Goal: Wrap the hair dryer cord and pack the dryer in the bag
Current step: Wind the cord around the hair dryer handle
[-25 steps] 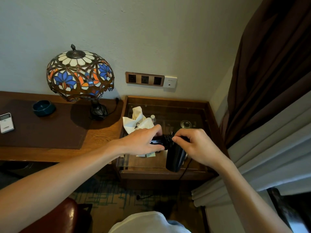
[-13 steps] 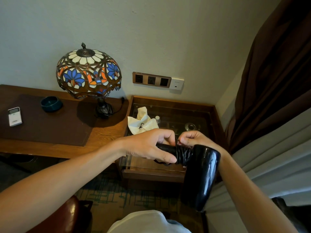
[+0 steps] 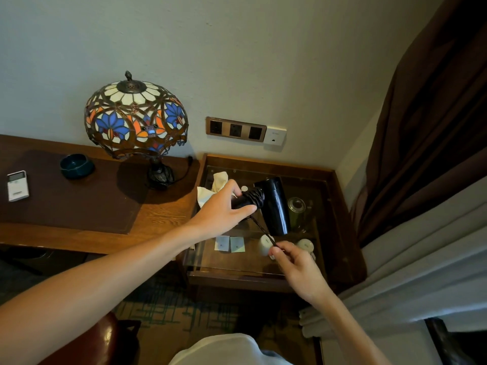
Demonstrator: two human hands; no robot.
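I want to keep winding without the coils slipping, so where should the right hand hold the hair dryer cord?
Pinch the cord on its taut free stretch just below the coils, coming from the near right, where the right hand is. The left hand already grips the handle.

You see a wooden desk with a dark mat; on the mat lie a white remote and a dark bowl. The stained-glass lamp stands on the desk. Beside it, your glass-topped side table carries a pale cloth.
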